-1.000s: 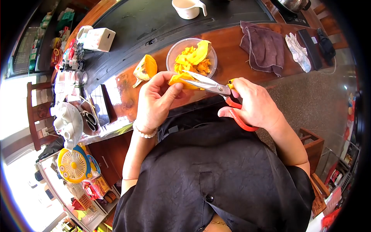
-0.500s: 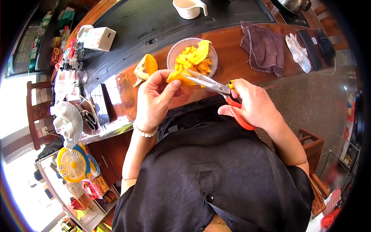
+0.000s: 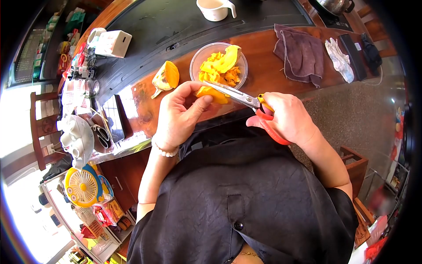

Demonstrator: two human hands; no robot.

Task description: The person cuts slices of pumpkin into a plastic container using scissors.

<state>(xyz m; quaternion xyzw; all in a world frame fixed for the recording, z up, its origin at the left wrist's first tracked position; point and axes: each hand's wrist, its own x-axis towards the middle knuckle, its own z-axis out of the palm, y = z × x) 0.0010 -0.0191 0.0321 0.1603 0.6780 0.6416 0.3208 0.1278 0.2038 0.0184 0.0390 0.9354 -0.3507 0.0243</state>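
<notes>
My left hand (image 3: 183, 110), a beaded bracelet at its wrist, pinches a piece of orange pumpkin (image 3: 214, 94) between thumb and fingers. In my right hand (image 3: 288, 115) are scissors (image 3: 239, 95) with red and yellow handles, their blades pointing left along the upper edge of the piece. Whether the blades touch it I cannot tell. Just beyond, a clear round bowl (image 3: 193, 66) holds cut pumpkin pieces (image 3: 222, 66), with one larger slice on top. A pumpkin wedge with its stem (image 3: 167, 77) lies on the wood left of the bowl.
A brown cloth (image 3: 299, 55), white gloves (image 3: 339, 59) and a dark box (image 3: 353, 55) lie to the right. A white measuring cup (image 3: 215, 9) stands on the black panel at the back. On the left are a white box (image 3: 113, 44) and a dark tablet-like object (image 3: 113, 119).
The pumpkin piece has turned in my left hand and now shows a flatter, rounded face. The scissors have shifted slightly left, with their blades closer together.
</notes>
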